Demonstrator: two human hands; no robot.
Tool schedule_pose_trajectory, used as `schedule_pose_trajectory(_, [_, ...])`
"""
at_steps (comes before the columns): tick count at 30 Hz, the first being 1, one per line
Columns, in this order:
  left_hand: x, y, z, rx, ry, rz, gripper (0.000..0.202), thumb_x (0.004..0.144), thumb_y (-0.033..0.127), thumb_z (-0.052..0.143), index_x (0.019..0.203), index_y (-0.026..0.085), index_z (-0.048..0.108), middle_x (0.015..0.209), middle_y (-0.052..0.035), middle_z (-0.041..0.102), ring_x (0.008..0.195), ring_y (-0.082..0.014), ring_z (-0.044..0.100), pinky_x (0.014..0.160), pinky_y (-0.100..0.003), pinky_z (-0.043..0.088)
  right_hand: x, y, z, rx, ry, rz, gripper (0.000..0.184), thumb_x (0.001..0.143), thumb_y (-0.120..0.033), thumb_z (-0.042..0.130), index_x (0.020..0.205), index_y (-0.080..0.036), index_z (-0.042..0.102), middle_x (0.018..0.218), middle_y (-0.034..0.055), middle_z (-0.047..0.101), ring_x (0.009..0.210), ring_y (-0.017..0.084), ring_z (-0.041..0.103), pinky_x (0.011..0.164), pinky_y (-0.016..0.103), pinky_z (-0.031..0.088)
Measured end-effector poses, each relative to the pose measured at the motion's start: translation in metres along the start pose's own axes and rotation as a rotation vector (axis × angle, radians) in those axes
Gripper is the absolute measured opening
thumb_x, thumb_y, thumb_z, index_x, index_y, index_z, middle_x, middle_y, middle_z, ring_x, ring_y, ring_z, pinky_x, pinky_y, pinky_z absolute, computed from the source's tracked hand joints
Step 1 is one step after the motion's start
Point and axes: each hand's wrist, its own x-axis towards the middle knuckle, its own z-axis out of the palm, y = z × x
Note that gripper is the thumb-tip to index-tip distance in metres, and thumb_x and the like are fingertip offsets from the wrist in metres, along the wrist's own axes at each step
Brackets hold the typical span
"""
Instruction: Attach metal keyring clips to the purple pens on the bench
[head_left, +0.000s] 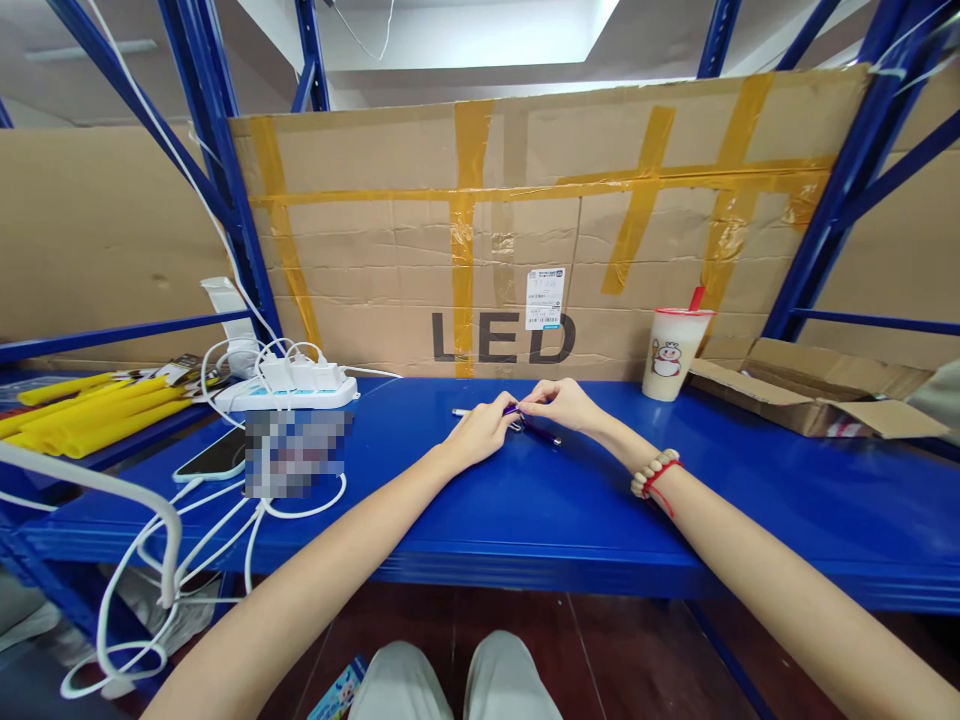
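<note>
My left hand (484, 428) is closed around a slim purple pen-like stick, and its pale end (460, 412) pokes out on the left. My right hand (564, 405) pinches at the other end of the stick, fingertips meeting those of the left. What sits between the right fingertips is too small to make out. Just below the right fingers, a dark purple pen-shaped piece (541, 433) lies slanted on the blue shelf (600, 500). A small shiny metal bit (515, 426) shows beside the left fingertips.
A drink cup (673, 355) with a red straw stands at the back right, beside an opened cardboard box (810, 390). On the left are a power strip (292, 393), a phone (214, 453), white cables and yellow sleeves (97, 415). A cardboard panel (360, 260) closes off the back.
</note>
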Motion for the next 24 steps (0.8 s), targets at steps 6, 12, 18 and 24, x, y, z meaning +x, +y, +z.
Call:
schedule_pose_trajectory(6, [-0.001, 0.0, 0.0, 0.013, 0.046, -0.004, 0.022, 0.09, 0.029, 0.034, 0.11, 0.024, 0.041, 0.096, -0.0042, 0.066, 0.089, -0.0212, 0.063, 0.074, -0.031, 0.047, -0.005, -0.012, -0.001, 0.096, -0.051, 0.176, 0.036, 0.057, -0.048, 0.071, 0.069, -0.013, 0.072, 0.063, 0.0037, 0.064, 0.054, 0.009, 0.049, 0.049, 0.022, 0.037])
schedule_pose_trajectory(12, [0.0, 0.002, -0.001, 0.109, 0.074, -0.038, 0.021, 0.089, 0.029, 0.036, 0.107, 0.025, 0.046, 0.099, -0.0027, 0.067, 0.092, -0.021, 0.063, 0.075, -0.03, 0.048, -0.006, -0.015, 0.0, 0.135, -0.071, 0.289, 0.045, 0.054, -0.054, 0.072, 0.074, -0.013, 0.072, 0.062, 0.0021, 0.061, 0.052, 0.006, 0.04, 0.042, 0.02, 0.028])
schedule_pose_trajectory(18, [0.002, 0.001, -0.002, 0.116, 0.089, -0.039, 0.023, 0.089, 0.027, 0.037, 0.107, 0.026, 0.051, 0.104, -0.0015, 0.065, 0.096, -0.0178, 0.061, 0.081, -0.029, 0.047, -0.005, -0.012, 0.002, 0.158, -0.068, 0.269, 0.048, 0.055, -0.057, 0.069, 0.074, -0.012, 0.071, 0.06, 0.0012, 0.058, 0.051, 0.006, 0.04, 0.043, 0.019, 0.029])
schedule_pose_trajectory(24, [0.004, 0.0, -0.002, 0.067, 0.125, -0.063, 0.025, 0.089, 0.029, 0.034, 0.106, 0.026, 0.052, 0.104, -0.0015, 0.065, 0.095, -0.018, 0.061, 0.081, -0.03, 0.047, -0.002, -0.01, 0.001, 0.096, 0.041, 0.06, 0.047, 0.057, -0.052, 0.069, 0.082, -0.012, 0.071, 0.071, 0.0044, 0.063, 0.05, 0.006, 0.042, 0.044, 0.02, 0.034])
